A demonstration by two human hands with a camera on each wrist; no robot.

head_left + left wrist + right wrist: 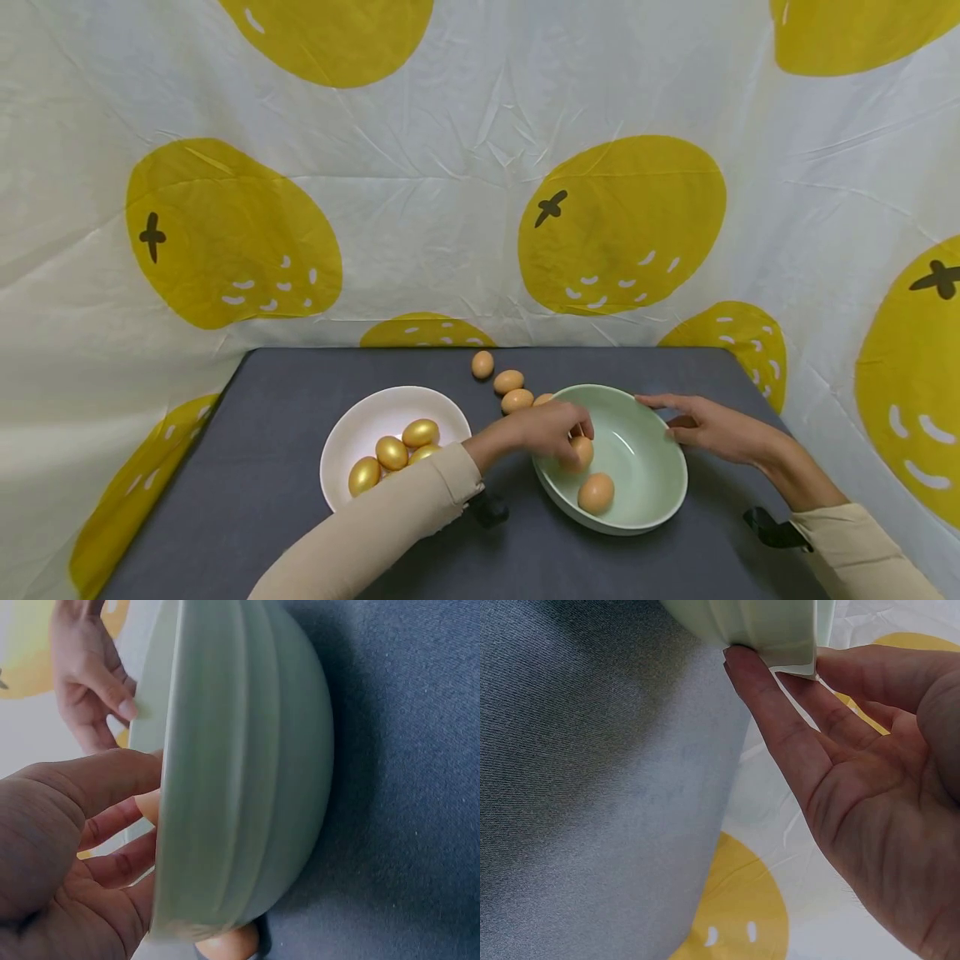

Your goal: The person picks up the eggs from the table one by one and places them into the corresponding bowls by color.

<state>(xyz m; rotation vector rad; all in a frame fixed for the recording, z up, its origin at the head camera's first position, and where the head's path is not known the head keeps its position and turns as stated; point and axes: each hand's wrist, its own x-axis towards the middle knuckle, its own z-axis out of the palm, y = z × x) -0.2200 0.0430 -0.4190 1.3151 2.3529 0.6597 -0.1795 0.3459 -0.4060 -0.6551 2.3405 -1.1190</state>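
My left hand reaches over the near-left rim of the light green bowl and holds a brown egg inside it. In the left wrist view the bowl wall hides most of that egg and the fingertips. Another brown egg lies on the bottom of the bowl, closer to me. At the bowl's right side my right hand pinches the rim, thumb on the inner side and fingers beneath, as the right wrist view shows.
Left of the green bowl stands a white bowl with several golden eggs, partly hidden by my left sleeve. Several brown eggs lie loose behind the bowls on the dark cloth-covered table. A fruit-printed curtain hangs behind the table.
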